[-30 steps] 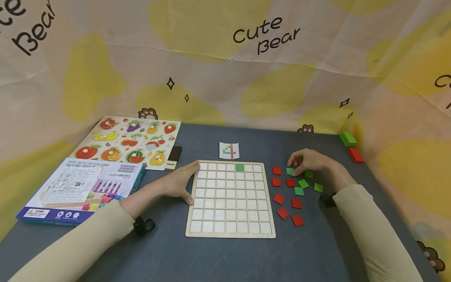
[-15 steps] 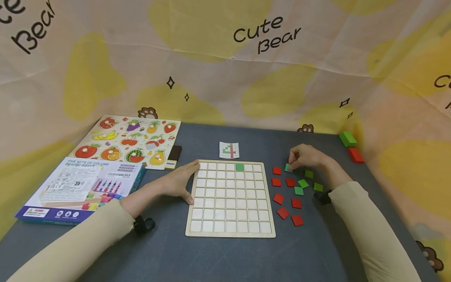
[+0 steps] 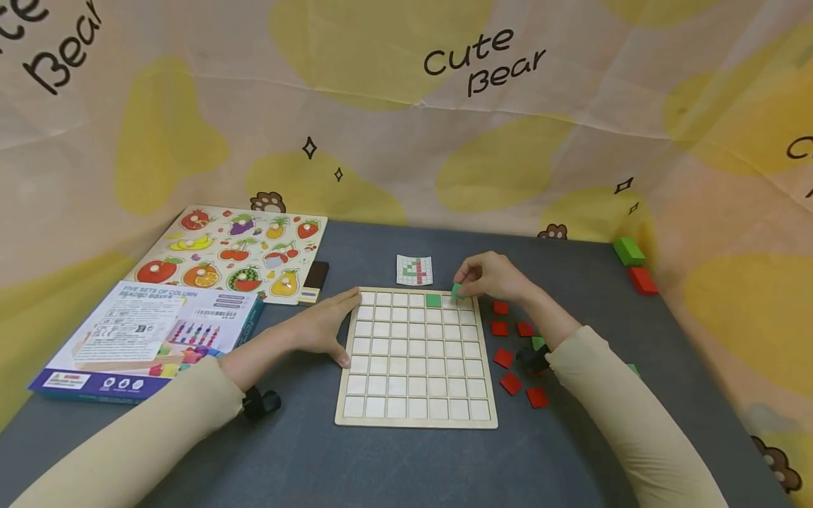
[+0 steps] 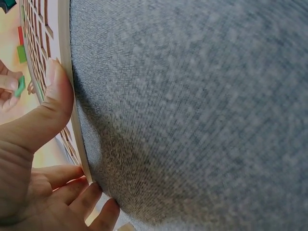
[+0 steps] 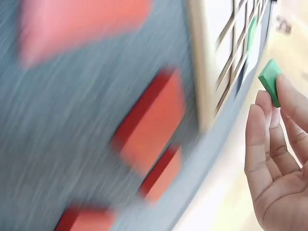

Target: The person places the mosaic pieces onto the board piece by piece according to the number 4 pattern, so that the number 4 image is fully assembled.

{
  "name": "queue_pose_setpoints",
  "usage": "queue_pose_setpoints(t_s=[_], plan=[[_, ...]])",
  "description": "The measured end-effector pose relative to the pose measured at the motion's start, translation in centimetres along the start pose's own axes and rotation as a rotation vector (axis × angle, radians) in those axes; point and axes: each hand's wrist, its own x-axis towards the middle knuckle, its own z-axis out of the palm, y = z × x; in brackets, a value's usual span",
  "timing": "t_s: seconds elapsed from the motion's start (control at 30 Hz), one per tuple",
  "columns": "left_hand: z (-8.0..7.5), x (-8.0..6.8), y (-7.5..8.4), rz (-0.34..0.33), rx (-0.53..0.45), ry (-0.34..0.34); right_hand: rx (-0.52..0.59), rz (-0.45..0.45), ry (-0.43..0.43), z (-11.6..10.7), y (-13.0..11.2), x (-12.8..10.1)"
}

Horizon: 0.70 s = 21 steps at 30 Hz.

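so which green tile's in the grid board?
The green tile in the top row, fifth cell from left; the right hand pinches another, others lie on the table.

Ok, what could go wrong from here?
The right hand pinches the green tile near one edge, so it might slip. The wooden grid board has many matching white cells, so the tile could land off target. The right sleeve might nudge red tiles lying loose nearby.
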Motion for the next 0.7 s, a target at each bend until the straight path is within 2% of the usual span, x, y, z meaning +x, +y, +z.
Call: queue_pose_setpoints(t_s=[0.2, 0.43, 0.7], plan=[[0.0, 0.0, 0.0, 0.003, 0.005, -0.003, -0.011, -0.028, -0.014, 2.5, -2.5, 1.0], [-0.1, -0.1, 0.0, 0.002, 0.002, -0.009, -0.123, -0.071, 0.002, 5.3, -4.1, 1.5], [0.0, 0.0, 0.0, 0.000, 0.000, -0.009, -0.149, -0.098, -0.007, 6.2, -4.9, 1.3]])
